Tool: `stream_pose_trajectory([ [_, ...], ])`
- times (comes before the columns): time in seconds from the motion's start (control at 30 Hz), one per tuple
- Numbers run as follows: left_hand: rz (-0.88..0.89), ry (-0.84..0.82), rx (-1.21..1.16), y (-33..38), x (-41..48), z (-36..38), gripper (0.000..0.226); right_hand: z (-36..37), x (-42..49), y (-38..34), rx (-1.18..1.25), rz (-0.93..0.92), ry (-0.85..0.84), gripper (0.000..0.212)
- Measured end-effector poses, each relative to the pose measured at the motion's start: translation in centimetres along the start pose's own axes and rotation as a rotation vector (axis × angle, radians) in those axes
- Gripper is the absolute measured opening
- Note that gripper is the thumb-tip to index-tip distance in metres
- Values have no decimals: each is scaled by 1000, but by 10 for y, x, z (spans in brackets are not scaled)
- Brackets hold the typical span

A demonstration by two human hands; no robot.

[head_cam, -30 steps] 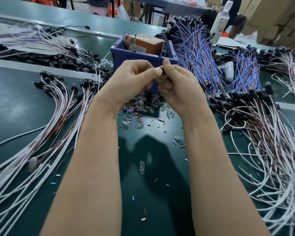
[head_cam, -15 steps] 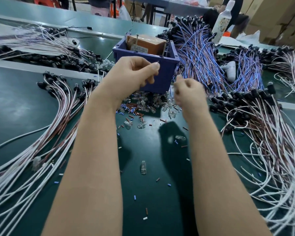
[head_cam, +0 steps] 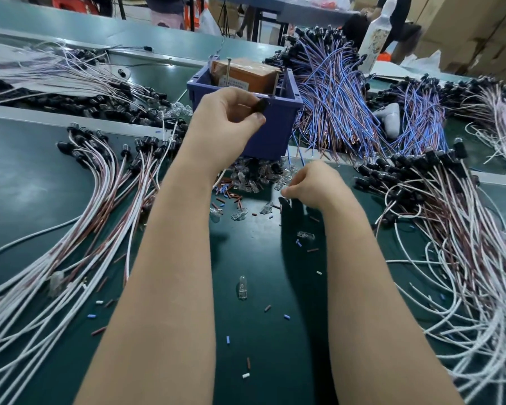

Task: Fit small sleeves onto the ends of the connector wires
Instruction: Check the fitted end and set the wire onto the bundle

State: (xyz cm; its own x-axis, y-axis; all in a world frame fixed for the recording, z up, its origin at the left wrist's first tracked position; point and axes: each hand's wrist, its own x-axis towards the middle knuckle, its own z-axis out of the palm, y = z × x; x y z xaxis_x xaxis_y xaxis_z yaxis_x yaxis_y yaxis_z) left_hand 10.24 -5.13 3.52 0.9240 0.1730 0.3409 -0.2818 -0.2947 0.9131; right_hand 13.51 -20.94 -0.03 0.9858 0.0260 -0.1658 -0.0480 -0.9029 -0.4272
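— Why is the left hand point(head_cam: 228, 118) raised?
— It pinches the connector point(head_cam: 262, 107) ready for fitting. My right hand point(head_cam: 314, 182) curls over the loose sleeves point(head_cam: 227, 192); whether it holds one, I can't tell.

I see a small black connector point(head_cam: 261, 107) pinched in my left hand point(head_cam: 225, 118), raised above the mat point(head_cam: 260, 258). Short brown, blue and white sleeves point(head_cam: 230, 195) lie scattered there. White-and-brown wires point(head_cam: 105, 194) fan out on either side.

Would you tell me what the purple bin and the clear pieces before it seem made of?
Purple bin: likely moulded plastic, matte, uniform colour, thick rim. Clear pieces: glass or clear plastic, transparent and glinting; I cannot tell which.
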Motion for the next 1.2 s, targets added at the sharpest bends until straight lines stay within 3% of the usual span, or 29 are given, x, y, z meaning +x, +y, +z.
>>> stream_pose_trajectory([
  [0.2,31,10,97,0,-1,-2,14,3,2,-3,30,-59,80,11],
  [0.37,65,-10,21,-1,-3,-1,19,-20,-16,-19,809,-365,240,12],
  [0.5,79,-45,-8,-2,-3,-1,23,-32,-27,-36,1014,-563,249,12],
  [0.77,73,-84,22,-1,-5,1,32,-28,-27,-41,809,-640,412,8],
  [1.03,101,-120,120,-1,-5,1,20,-31,-27,-41,571,-622,525,7],
  [1.2,174,-93,194,1,-5,3,16,-35,-26,-37,666,-566,469,6],
])
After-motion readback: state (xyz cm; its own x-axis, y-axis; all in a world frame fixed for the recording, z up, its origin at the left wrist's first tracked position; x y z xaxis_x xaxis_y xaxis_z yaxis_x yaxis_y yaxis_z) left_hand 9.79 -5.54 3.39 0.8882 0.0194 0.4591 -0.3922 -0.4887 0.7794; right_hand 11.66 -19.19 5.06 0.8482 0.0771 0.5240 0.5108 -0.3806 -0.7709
